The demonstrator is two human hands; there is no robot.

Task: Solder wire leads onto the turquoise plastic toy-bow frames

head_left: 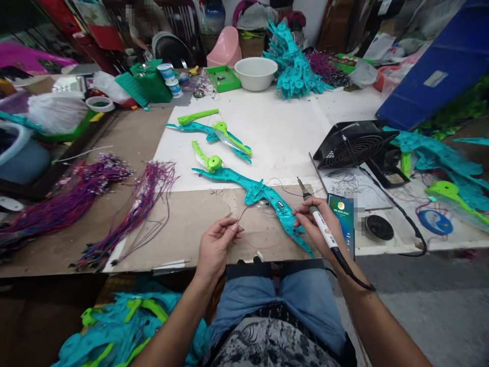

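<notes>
Between the fingertips of my left hand (pixel 219 244) is a thin red wire (pixel 243 215), pinched above the board near the table's front edge. My right hand (pixel 319 224) is closed around a soldering iron (pixel 324 227), its metal tip pointing up and away from me. The thumb and fingertips of that hand also come close to a teal plastic part (pixel 267 193); whether they touch it I cannot tell. This long part lies slantwise, with a small dark component in its middle. A lime-green piece (pixel 212 162) rests at its far left end.
Bundles of purple and red wires (pixel 148 199) lie on the left. A black fan (pixel 355 145), a phone (pixel 346 219) and a round black tin (pixel 378 228) stand on the right. Farther back are another teal-and-green part (pixel 210 132), a white basin (pixel 255 74) and a teal pile (pixel 294 71).
</notes>
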